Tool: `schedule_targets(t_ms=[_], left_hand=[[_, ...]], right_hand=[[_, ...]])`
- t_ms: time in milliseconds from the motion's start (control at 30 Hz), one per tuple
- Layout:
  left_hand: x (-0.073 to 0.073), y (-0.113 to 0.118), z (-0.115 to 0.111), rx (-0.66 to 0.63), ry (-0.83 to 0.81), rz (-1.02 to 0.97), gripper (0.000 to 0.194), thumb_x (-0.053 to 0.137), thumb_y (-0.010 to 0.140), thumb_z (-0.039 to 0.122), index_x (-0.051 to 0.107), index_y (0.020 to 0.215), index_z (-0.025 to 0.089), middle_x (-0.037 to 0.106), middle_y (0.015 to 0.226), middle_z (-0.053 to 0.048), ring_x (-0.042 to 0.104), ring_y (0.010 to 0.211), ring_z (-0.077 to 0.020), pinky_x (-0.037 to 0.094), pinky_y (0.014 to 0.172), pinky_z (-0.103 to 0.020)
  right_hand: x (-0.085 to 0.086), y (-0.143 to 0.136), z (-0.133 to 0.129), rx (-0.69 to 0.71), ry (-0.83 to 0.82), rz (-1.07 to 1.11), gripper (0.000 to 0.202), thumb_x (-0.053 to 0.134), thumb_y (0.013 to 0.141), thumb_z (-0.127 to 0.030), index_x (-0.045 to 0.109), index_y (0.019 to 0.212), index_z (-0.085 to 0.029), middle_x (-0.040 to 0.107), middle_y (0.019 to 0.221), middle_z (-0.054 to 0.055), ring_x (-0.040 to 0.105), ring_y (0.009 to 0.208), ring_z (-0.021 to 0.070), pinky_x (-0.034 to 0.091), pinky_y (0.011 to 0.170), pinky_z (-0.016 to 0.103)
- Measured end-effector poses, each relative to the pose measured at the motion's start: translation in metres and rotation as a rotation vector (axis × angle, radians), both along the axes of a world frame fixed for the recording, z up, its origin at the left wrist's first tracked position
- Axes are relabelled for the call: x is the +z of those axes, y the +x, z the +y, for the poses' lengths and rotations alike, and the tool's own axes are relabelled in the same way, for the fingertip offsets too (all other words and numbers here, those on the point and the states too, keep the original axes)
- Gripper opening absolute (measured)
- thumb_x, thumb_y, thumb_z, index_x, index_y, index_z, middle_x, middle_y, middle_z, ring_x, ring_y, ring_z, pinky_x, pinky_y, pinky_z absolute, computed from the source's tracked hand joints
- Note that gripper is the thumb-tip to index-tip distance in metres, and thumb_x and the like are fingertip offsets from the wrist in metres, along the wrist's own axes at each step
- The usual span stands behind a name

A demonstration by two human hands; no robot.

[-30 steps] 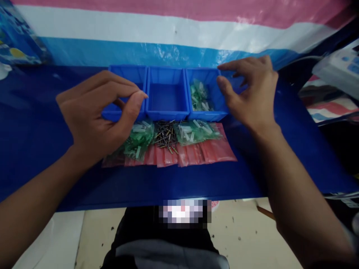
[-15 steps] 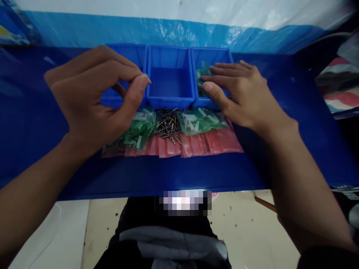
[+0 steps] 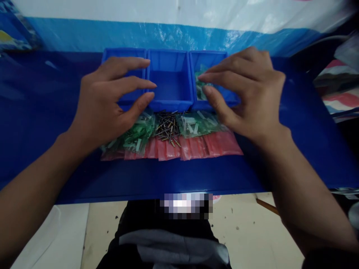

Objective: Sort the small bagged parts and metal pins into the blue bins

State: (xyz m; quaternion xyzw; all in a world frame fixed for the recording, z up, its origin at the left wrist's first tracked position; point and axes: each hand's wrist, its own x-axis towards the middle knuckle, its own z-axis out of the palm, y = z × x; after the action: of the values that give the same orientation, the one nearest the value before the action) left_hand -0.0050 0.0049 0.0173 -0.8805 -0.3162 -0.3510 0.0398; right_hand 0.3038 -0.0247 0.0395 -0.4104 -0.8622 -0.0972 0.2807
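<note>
My left hand (image 3: 109, 99) hovers over the left blue bin (image 3: 123, 52) and a green bag of white pieces (image 3: 140, 136), its thumb and fingers apart with nothing between them. My right hand (image 3: 244, 89) is raised over the right blue bin (image 3: 209, 56), thumb and index finger apart, holding nothing visible. Green plastic bags (image 3: 202, 87) lie inside that bin. No contents show in the middle blue bin (image 3: 169, 84). In front of the bins, dark rivets (image 3: 168, 129) lie in a heap between the left green bag and another green bag of white pieces (image 3: 193, 125).
Red plastic bags (image 3: 196, 147) lie in a row under the heap and green bags on the blue table (image 3: 157, 179). A blue and white sheet (image 3: 140, 31) hangs behind the bins. Striped packages (image 3: 340, 93) are at the far right.
My left hand has opened from a fingertip pinch and shifted slightly right. My right hand has lifted and turned, its fingers curling from a flatter spread. The bags and bins keep their arrangement.
</note>
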Motion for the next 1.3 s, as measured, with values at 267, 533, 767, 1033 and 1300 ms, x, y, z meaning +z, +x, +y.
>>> schedule_targets(t_ms=[267,533,767,1033,1300], left_hand=[[-0.005,-0.010,0.005,-0.088,-0.050,0.091,0.023,0.076,0.103,0.034,0.077,0.126,0.033,0.068,0.149,0.004,0.069,0.140,-0.0224,0.065,0.120,-0.042],[-0.005,-0.008,0.003,-0.110,-0.061,0.053,0.021,0.077,0.103,0.031,0.077,0.123,0.030,0.072,0.145,0.004,0.071,0.137,-0.0231,0.065,0.119,-0.043],[-0.003,-0.006,0.002,-0.102,-0.014,0.059,0.014,0.076,0.104,0.031,0.079,0.117,0.028,0.076,0.138,0.003,0.074,0.133,-0.0220,0.068,0.114,-0.043],[-0.001,-0.005,-0.001,-0.098,-0.063,0.047,0.016,0.074,0.104,0.025,0.081,0.116,0.032,0.076,0.140,0.003,0.073,0.136,-0.0232,0.065,0.119,-0.039],[-0.005,-0.006,0.003,-0.130,-0.025,0.043,0.018,0.074,0.103,0.026,0.080,0.118,0.032,0.077,0.138,0.002,0.075,0.133,-0.0237,0.067,0.115,-0.040]], right_hand=[[-0.024,-0.032,-0.019,0.559,-0.058,-0.132,0.036,0.061,0.111,-0.035,0.072,0.137,-0.013,0.075,0.142,0.014,0.073,0.131,0.0338,0.065,0.101,0.053],[-0.015,-0.026,-0.019,0.456,0.041,-0.080,0.022,0.066,0.108,-0.030,0.074,0.121,-0.015,0.081,0.125,0.008,0.075,0.114,0.0286,0.063,0.090,0.046],[0.002,-0.008,-0.016,0.422,-0.171,-0.176,0.049,0.069,0.104,-0.056,0.074,0.131,-0.015,0.082,0.116,0.010,0.076,0.105,0.0305,0.058,0.086,0.050],[0.008,-0.002,-0.014,0.337,-0.176,0.092,0.020,0.076,0.102,-0.034,0.080,0.116,-0.020,0.082,0.125,0.010,0.078,0.110,0.0266,0.062,0.099,0.048],[-0.020,-0.002,0.001,0.175,-0.158,0.126,0.022,0.062,0.108,-0.023,0.081,0.118,-0.027,0.075,0.133,0.011,0.076,0.091,0.0197,0.065,0.080,0.040]])
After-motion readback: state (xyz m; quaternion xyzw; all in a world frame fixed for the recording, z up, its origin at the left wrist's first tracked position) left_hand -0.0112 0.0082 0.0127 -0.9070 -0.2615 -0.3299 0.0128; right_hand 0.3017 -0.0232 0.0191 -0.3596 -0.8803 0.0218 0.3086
